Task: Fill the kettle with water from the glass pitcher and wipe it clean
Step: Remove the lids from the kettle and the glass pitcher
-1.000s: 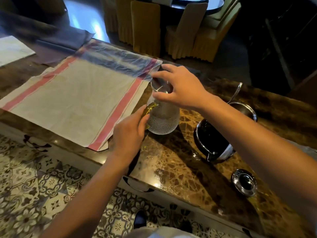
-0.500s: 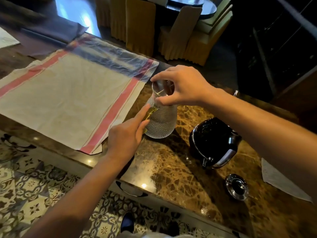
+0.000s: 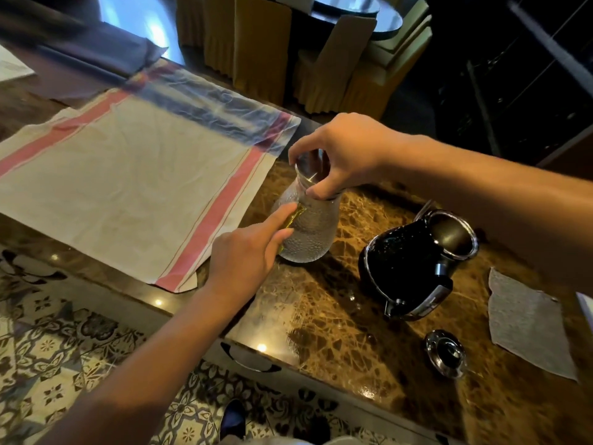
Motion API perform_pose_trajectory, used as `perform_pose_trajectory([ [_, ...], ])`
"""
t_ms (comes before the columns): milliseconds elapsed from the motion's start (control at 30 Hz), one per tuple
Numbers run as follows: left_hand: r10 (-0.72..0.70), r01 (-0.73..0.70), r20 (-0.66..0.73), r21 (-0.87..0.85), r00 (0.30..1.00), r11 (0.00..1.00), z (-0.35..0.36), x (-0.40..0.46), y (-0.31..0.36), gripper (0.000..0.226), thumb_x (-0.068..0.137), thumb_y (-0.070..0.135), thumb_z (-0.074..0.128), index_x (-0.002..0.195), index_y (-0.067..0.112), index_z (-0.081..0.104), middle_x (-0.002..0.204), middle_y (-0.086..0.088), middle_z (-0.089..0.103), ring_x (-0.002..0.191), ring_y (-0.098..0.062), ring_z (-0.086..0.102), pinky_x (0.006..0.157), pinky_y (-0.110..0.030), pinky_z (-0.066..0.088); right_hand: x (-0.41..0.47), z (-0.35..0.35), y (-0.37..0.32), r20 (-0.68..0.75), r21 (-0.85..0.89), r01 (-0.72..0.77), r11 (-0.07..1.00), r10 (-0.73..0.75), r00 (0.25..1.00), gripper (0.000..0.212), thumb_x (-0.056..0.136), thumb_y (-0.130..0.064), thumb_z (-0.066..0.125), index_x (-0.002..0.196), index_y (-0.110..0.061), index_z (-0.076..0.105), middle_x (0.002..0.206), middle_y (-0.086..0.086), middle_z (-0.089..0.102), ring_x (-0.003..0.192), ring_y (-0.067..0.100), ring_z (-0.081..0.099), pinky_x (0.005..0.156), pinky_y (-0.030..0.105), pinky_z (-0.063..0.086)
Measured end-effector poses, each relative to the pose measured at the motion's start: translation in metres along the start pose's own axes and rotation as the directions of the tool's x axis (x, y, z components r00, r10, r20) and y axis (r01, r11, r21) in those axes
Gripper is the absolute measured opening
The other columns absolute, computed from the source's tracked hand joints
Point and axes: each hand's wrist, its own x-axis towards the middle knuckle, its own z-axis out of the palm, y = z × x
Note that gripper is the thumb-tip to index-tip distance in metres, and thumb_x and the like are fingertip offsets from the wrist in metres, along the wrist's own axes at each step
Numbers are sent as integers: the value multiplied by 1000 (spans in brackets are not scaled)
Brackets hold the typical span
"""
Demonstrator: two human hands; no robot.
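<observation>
Textured glass pitcher [image 3: 306, 229] at frame centre on marble counter [image 3: 337, 332], right hand [image 3: 346, 155] fingers pinching its metal lid [image 3: 309, 168], left hand [image 3: 247, 252] fingers extended, touching its side, open black kettle [image 3: 414, 261] right of it, contents unclear, kettle lid [image 3: 446, 353] lower right.

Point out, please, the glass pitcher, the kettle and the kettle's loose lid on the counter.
glass pitcher [image 3: 313, 234]: head view, on its dimpled belly.
kettle [image 3: 404, 268]: head view, on its black side wall.
lid [image 3: 446, 353]: head view, on the dark knob at its centre.
</observation>
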Motion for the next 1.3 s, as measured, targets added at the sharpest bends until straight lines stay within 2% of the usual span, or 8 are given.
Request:
perform_pose_trajectory([
  [167,-20,22,41,-58,999,998,2,-4,-2,47,105,46,46,150,33,52,61,10,63,44,-10,50,39,-32,44,-10,13,-4,-119,-84,25,996,-35,992,60,75,-74,59,126,-43,60,104,-8,72,81,13,64,61,27,46],
  [333,5,-3,45,-37,999,999,-3,1,-5,46,102,41,55,146,29,59,54,5,57,39,-13,46,37,-32,44,-12,16,-10,-133,-115,-16,993,1,991,55,78,-68,65,125,-39,60,103,-8,69,78,10,55,61,27,44],
  [433,-12,15,63,-50,998,999,-3,-1,-8,46,103,43,53,148,33,55,56,5,58,41,-14,48,39,-36,47,-19,19,-3,-146,213,-118,970,151,978,46,79,-57,73,120,-38,66,92,-14,69,77,7,64,64,25,51],
  [533,-28,33,79,-62,996,998,-4,0,-13,47,105,48,47,151,38,50,58,5,60,43,-14,50,41,-38,49,-42,22,13,-126,843,-197,501,539,833,29,90,-31,74,118,-27,70,87,-12,71,82,10,73,73,37,64],
  [600,-7,12,81,-66,997,998,-2,0,-10,47,104,49,46,150,37,51,60,5,63,43,-13,50,41,-36,49,-58,23,22,-119,963,-86,257,684,720,28,95,-22,69,124,-19,66,92,-8,71,84,14,75,70,50,65],
  [867,11,-1,79,-121,997,993,1,-1,0,48,102,45,50,147,29,56,58,7,58,40,-7,42,37,-25,38,-91,23,-5,-85,989,-21,145,689,720,37,98,-29,67,131,-15,57,111,7,66,93,24,76,69,50,63],
  [1067,-6,33,168,-155,986,987,-3,4,1,44,107,42,49,147,25,51,68,12,59,49,-4,51,40,-25,43,-120,26,-43,121,935,144,-324,672,730,63,99,-56,48,137,-6,55,131,24,67,117,43,68,83,53,61],
  [1300,-75,110,176,-199,982,974,3,-5,18,41,107,23,53,146,17,49,86,16,53,58,4,45,51,-12,30,-156,49,-62,108,888,217,-406,643,758,40,99,-39,53,128,-12,62,139,31,55,131,54,52,101,64,50],
])
